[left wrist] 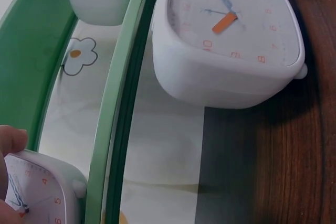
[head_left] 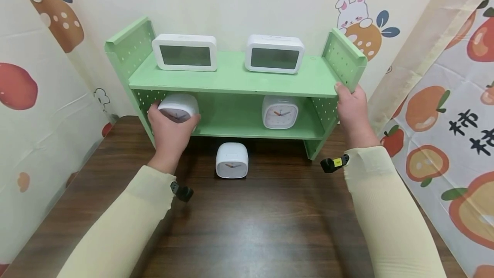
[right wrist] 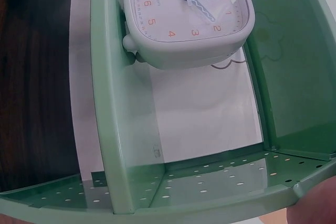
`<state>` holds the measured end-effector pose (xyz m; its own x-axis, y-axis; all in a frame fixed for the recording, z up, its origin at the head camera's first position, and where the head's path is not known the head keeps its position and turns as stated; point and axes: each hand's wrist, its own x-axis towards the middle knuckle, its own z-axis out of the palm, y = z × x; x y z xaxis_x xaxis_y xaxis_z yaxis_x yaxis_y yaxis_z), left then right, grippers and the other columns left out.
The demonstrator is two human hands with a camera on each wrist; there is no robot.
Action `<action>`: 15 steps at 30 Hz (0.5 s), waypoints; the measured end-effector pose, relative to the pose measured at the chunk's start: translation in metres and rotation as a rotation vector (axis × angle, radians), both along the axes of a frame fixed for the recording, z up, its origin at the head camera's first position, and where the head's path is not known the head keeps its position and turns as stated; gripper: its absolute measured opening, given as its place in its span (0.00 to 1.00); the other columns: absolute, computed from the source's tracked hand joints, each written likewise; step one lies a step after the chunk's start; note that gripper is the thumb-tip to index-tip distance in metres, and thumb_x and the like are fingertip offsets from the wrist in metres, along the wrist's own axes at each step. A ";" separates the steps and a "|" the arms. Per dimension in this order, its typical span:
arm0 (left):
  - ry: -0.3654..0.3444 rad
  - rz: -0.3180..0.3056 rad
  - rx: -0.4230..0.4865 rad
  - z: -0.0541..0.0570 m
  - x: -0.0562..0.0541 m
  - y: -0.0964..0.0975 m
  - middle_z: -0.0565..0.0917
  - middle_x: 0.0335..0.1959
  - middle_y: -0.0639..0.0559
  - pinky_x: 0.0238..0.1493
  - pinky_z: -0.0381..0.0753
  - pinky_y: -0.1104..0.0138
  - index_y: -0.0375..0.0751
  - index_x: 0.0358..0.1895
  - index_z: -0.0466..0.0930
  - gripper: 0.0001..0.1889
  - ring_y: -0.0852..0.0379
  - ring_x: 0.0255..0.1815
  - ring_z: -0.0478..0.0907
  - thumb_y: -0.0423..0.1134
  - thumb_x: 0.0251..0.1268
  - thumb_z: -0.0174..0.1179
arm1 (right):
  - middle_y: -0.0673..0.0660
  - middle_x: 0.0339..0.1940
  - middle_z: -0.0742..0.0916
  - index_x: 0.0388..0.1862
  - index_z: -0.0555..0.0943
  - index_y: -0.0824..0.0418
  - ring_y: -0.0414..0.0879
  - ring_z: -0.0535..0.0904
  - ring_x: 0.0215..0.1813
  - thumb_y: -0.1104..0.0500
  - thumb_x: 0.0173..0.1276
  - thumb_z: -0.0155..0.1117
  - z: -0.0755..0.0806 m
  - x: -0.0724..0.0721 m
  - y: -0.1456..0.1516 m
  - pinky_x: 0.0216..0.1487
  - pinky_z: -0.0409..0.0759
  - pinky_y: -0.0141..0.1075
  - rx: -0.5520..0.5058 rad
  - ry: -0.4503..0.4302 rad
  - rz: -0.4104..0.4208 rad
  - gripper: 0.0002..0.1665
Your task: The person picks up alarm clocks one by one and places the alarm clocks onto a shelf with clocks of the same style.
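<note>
My left hand [head_left: 170,134] grips a white alarm clock [head_left: 179,102] at the left end of the green shelf's lower level, thumb on one side and fingers on the other. In the left wrist view this clock [left wrist: 47,192] shows at the lower left, a finger over its edge. My right hand [head_left: 353,113] holds the right side panel [head_left: 345,57] of the shelf, thumb at its front edge. A second white alarm clock [head_left: 280,115] stands on the lower level toward the right. On the table below, a third white alarm clock [head_left: 232,160] sits just in front of the shelf.
Two white digital clocks [head_left: 184,52] with dark screens stand on the top level [head_left: 231,76]. The shelf stands on a dark wood table [head_left: 247,226] against a pale printed wall covering [head_left: 239,7]. A fruit-patterned sheet [head_left: 436,140] hangs along the right.
</note>
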<state>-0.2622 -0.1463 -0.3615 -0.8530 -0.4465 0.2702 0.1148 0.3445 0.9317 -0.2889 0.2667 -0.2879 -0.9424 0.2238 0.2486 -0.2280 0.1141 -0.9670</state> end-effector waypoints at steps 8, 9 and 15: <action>-0.018 -0.001 -0.009 0.001 -0.013 -0.002 0.57 0.72 0.42 0.65 0.70 0.57 0.40 0.78 0.45 0.58 0.48 0.70 0.62 0.49 0.50 0.77 | 0.56 0.63 0.80 0.76 0.69 0.57 0.44 0.79 0.59 0.47 0.82 0.51 0.000 0.001 0.001 0.71 0.72 0.48 -0.004 -0.012 0.000 0.30; -0.014 -0.001 -0.012 0.001 -0.015 -0.002 0.57 0.72 0.42 0.65 0.70 0.58 0.40 0.78 0.45 0.58 0.48 0.70 0.61 0.49 0.50 0.77 | 0.56 0.63 0.80 0.76 0.69 0.56 0.44 0.79 0.59 0.47 0.82 0.52 0.000 0.001 0.001 0.71 0.72 0.49 -0.004 -0.011 -0.001 0.30; 0.025 0.011 -0.035 -0.003 -0.028 -0.006 0.59 0.72 0.43 0.66 0.68 0.61 0.39 0.78 0.47 0.58 0.51 0.69 0.63 0.49 0.49 0.77 | 0.56 0.63 0.80 0.76 0.69 0.56 0.44 0.78 0.60 0.46 0.81 0.52 0.000 -0.001 0.002 0.71 0.70 0.48 0.003 -0.024 -0.012 0.30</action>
